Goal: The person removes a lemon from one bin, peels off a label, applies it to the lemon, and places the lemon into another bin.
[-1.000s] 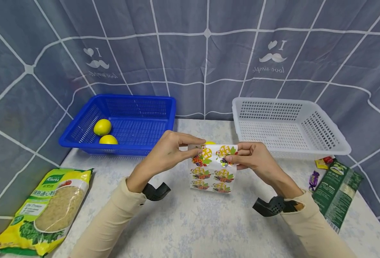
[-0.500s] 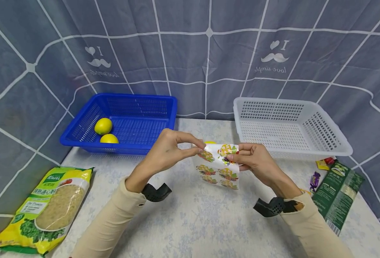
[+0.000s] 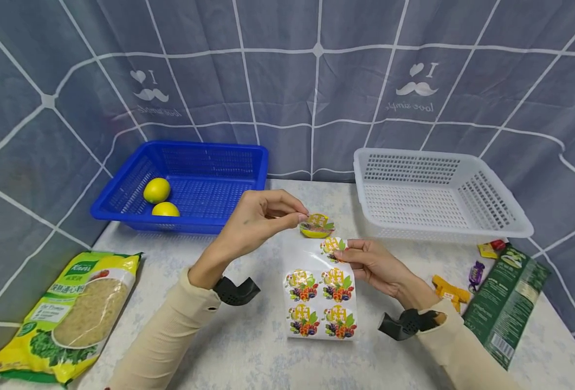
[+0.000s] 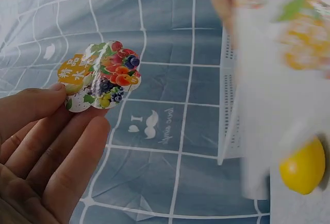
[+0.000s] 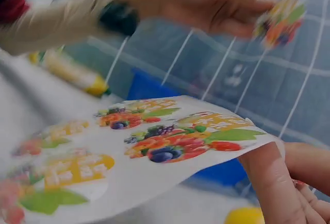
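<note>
Between thumb and forefinger, my left hand (image 3: 260, 219) pinches a single fruit sticker (image 4: 100, 77) by its edge. The sticker is off its backing and printed with berries, leaves and yellow lettering. My right hand (image 3: 377, 265) grips the right edge of a white sticker sheet (image 3: 320, 300), its thumb on the printed face. Several fruit stickers show on the sheet, and its upper left patch is bare. A yellow lemon (image 4: 304, 167) lies on the table behind the sheet; in the head view the held sticker overlaps it.
Two lemons lie in a blue basket (image 3: 209, 223) at back left. A white basket (image 3: 443, 230) stands at back right. A yellow pasta bag (image 3: 68, 317) is at left. On the right lie a green packet (image 3: 506, 303), a purple-wrapped candy (image 3: 475, 275) and an orange wrapped snack (image 3: 449, 291).
The sticker has come away from the sheet in my left hand. My right hand has lowered the sheet toward me, and more of its printed face shows.
</note>
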The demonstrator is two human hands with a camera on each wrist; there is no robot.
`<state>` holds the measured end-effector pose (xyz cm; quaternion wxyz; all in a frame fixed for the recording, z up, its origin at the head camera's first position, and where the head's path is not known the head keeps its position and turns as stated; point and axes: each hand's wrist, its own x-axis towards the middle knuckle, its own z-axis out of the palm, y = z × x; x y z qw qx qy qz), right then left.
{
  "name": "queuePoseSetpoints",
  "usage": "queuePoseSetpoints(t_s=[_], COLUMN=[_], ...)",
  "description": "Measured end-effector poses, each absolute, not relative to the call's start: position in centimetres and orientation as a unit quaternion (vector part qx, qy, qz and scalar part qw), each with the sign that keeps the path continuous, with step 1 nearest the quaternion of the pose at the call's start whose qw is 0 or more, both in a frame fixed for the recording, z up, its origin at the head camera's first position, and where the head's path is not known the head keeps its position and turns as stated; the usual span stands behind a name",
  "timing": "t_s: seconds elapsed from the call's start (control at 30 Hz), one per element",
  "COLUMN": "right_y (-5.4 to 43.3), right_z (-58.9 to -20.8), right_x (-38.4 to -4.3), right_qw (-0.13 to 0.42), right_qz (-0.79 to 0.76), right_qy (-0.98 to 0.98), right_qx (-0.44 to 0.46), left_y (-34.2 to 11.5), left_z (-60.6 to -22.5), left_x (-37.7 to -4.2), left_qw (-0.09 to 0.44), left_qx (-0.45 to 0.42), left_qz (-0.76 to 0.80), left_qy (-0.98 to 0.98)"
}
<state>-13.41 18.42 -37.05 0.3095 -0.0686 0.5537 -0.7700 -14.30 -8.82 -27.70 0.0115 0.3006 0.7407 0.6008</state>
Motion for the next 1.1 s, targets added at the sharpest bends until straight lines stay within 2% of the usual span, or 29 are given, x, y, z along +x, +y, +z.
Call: queuePoseSetpoints(t_s=[0.23, 0.37, 0.53, 0.73, 0.83, 1.1], right_y=[17.9, 17.6, 17.5, 17.1, 16.4, 14.6], right_z=[-40.1, -40.8, -40.3, -38.8, -38.5, -39.0], right_x=[-13.2, -13.1, -13.3, -15.7, -17.5, -21.5], right_qw=[0.271, 0.200, 0.108, 0.065, 0.060, 0.102], right_qz=[-0.706, -0.607, -0.369, -0.345, -0.353, -0.369], right_qy=[0.654, 0.769, 0.922, 0.932, 0.926, 0.914], right_qx=[-0.034, -0.030, -0.042, -0.090, -0.115, -0.137], left_y=[-9.1, -9.0, -9.0, -9.0, -8.8, -8.4], left_z=[-28.0, -28.1, -28.4, -28.5, -28.5, -29.1], left_x=[-14.6, -14.6, -14.8, -15.1, -15.1, -15.3], left_qw=[0.017, 0.029, 0.024, 0.011, 0.014, 0.017], left_qx=[0.303, 0.294, 0.286, 0.281, 0.277, 0.273], left_qz=[0.603, 0.615, 0.617, 0.608, 0.611, 0.612], left_qy=[0.737, 0.731, 0.733, 0.742, 0.741, 0.742])
